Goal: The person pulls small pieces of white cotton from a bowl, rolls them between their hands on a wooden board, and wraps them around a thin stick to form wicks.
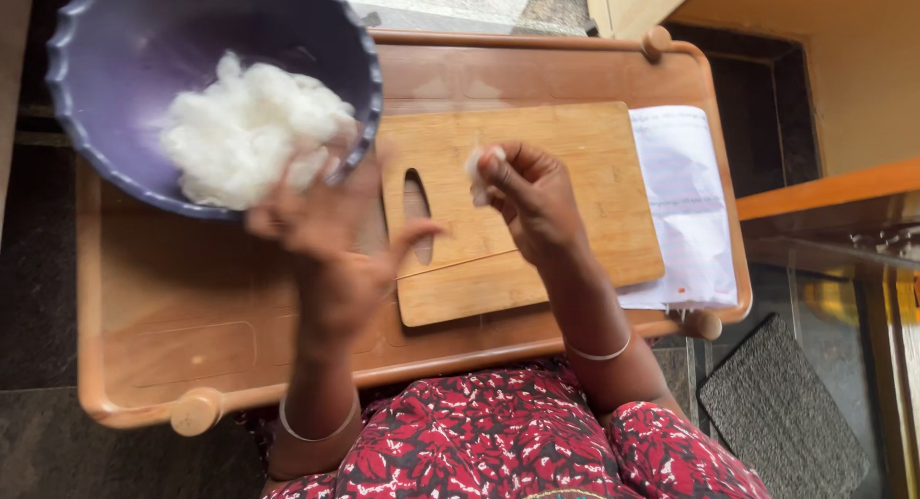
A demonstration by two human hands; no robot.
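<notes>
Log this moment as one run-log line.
left hand: open, at rim of purple scalloped plastic bowl of white cotton fluff | right hand: pinching small white cotton tuft above wooden cutting board

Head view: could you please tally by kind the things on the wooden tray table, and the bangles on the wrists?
Purple bowl holding white cotton fluff: 1
Wooden cutting board: 1
White paper sheet: 1
Small cotton tuft pinched in the right hand: 1
Bangles, one on each wrist: 2
Total: 6
The left hand is blurred beside the bowl.
</notes>
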